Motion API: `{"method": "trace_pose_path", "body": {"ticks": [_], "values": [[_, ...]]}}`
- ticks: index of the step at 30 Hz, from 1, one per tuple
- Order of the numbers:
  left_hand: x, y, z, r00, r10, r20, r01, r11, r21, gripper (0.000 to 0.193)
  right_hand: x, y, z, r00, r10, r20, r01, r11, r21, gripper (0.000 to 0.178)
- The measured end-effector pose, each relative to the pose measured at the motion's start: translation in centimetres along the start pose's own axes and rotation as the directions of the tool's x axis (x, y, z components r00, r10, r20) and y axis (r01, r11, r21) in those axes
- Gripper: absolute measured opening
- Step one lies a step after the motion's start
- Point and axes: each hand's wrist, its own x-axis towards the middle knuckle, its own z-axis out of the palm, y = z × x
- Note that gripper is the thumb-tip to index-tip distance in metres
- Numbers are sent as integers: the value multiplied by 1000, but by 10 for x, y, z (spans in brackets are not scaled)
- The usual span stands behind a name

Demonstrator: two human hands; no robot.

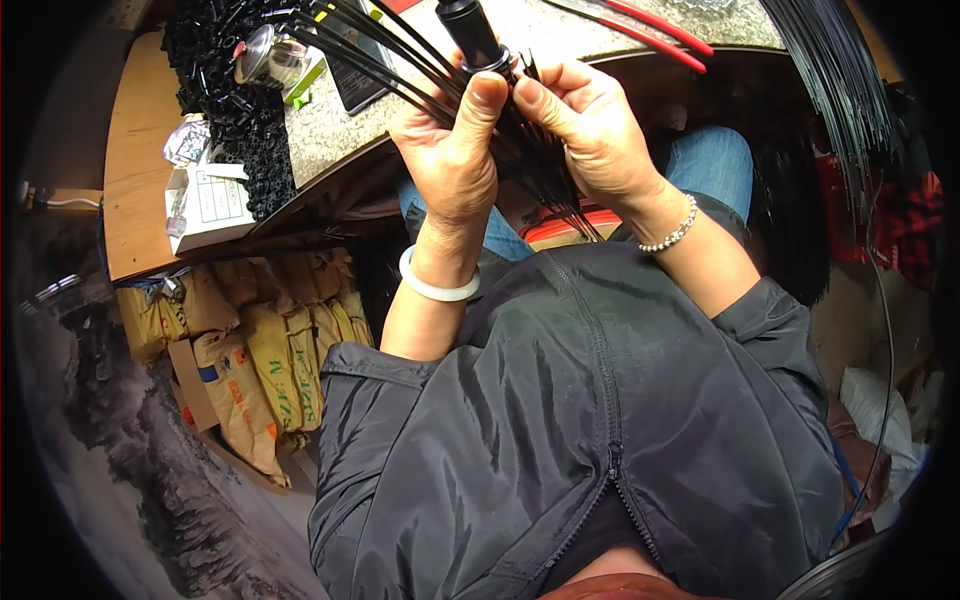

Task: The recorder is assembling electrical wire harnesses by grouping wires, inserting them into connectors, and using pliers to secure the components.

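In front of me, at the table's near edge, I hold a black cylindrical piece (468, 32) with a ringed collar and thin black rods fanning out around it, much like an umbrella frame. My left hand (447, 160) is closed round some rods on the left, its thumb pressed just under the collar. From the other side my right hand (600, 135) pinches at the same collar, thumb toward the left thumb. More rods (545, 165) hang down between my hands toward my lap. What lies under the fingertips is hidden.
Red-handled pliers (660, 35) lie on the speckled tabletop (330, 140). At the left are a heap of small black parts (240, 150), a clear jar (275, 58), a phone-like dark panel (355, 80) and a white box (210, 205). Long dark rods (835, 80) overhang the right. Sacks (235, 390) stand below.
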Motion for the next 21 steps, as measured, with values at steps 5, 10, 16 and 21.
{"method": "trace_pose_path", "body": {"ticks": [5, 10, 16, 21], "values": [[0, 1, 2, 997, 41, 59, -44, 998, 47, 34, 0, -1, 0, 1000, -7, 8, 8, 1000, -6, 20], [0, 2, 7, 992, 124, 12, -125, 989, 84, 34, -2, -1, 8, 994, -104, -14, 103, 994, -43, 19], [-3, 1, 11, 991, 131, 3, -131, 990, 44, 32, -7, 3, 4, 991, -111, -70, 103, 989, -104, 15], [-1, 0, 6, 995, 102, 14, -103, 994, 47, 32, -6, 4, 4, 993, -101, -62, 97, 993, -62, 16]]}}
